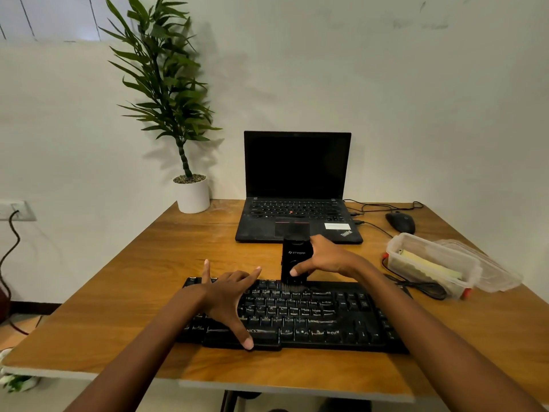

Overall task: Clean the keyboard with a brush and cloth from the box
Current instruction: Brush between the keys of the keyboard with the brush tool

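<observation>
Gripping the brush (293,264) upright, right hand (322,257) sets bristles on keyboard (312,316); left hand (228,295) fingers spread, pressing keys.

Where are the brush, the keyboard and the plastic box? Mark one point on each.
brush (295,253), head view, black body at the logo.
keyboard (326,313), head view, keys right of centre.
plastic box (393,251), head view, its left end wall.
</observation>
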### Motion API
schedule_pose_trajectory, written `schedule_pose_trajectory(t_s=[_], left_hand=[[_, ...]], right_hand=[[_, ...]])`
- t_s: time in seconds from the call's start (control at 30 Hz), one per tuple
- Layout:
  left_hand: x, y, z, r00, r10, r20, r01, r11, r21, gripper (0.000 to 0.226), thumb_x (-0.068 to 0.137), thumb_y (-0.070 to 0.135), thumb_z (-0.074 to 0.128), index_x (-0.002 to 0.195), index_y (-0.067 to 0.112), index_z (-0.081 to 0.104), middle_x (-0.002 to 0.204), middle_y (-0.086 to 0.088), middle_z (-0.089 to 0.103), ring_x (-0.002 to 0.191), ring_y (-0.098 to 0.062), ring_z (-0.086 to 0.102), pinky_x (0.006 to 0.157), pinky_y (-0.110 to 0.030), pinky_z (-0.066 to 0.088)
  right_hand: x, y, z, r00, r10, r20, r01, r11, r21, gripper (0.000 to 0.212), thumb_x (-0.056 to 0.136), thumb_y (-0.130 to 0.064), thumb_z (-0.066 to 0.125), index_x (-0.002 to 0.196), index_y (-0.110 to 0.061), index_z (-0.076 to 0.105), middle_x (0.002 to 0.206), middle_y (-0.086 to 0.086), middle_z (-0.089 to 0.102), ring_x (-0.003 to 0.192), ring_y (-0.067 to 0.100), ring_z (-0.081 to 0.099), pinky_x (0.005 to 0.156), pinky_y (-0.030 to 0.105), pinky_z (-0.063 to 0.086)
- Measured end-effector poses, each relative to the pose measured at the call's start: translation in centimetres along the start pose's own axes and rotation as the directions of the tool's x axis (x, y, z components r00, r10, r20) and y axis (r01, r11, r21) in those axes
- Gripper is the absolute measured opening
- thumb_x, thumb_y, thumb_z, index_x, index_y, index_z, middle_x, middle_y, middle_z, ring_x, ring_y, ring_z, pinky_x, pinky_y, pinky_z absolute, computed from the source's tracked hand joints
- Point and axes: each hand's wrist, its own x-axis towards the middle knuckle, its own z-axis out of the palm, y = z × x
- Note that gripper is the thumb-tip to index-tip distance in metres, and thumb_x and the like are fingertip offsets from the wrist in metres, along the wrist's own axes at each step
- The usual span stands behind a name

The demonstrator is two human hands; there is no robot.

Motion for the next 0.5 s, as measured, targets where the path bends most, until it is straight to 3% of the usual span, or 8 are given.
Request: schedule_pose_trajectory(t_s=[0.13,0.27,0.37,0.5], left_hand=[[-0.05,0.25,-0.16,1.0,-0.012,0.012,0.012,1.0,0.012,0.131,0.066,0.067,0.07,0.144,0.028,-0.028,0.159,0.002,-0.003,0.146,-0.022,-0.005,0.097,-0.069,-0.026],[-0.09,0.37,-0.19,1.0,-0.021,0.018,0.02,0.999,0.034,0.131,0.066,0.067,0.069,0.145,0.025,-0.027,0.159,0.001,-0.004,0.146,-0.022,-0.006,0.094,-0.065,-0.03],[0.0,0.56,-0.34,0.998,-0.039,0.039,0.037,0.998,0.052,0.131,0.065,0.068,0.068,0.145,0.024,-0.026,0.159,0.001,-0.006,0.146,-0.023,-0.006,0.095,-0.065,-0.029],[0.11,0.48,-0.42,0.997,-0.057,0.049,0.053,0.996,0.07,0.131,0.065,0.07,0.068,0.146,0.023,-0.024,0.159,0.0,-0.007,0.146,-0.023,-0.007,0.095,-0.066,-0.029]], right_hand=[[-0.04,0.0,-0.31,0.996,-0.029,-0.082,0.025,0.998,-0.057,0.044,0.07,-0.009,0.077,0.105,-0.017,0.052,0.101,0.0,0.06,0.101,0.02,0.058,0.083,0.029,0.049],[-0.22,0.12,0.18,1.0,0.006,0.011,-0.006,1.0,-0.002,0.048,0.07,-0.005,0.077,0.112,-0.005,0.053,0.105,0.009,0.062,0.098,0.024,0.061,0.078,0.033,0.055],[0.06,-0.12,0.06,0.996,-0.046,-0.073,0.04,0.995,-0.086,0.046,0.07,-0.011,0.078,0.109,-0.012,0.053,0.102,0.001,0.061,0.099,0.02,0.058,0.081,0.03,0.051],[0.21,-0.14,0.46,1.0,-0.026,0.001,0.026,1.0,-0.018,0.046,0.071,-0.007,0.077,0.11,-0.007,0.054,0.103,0.008,0.063,0.097,0.024,0.062,0.078,0.032,0.055]])
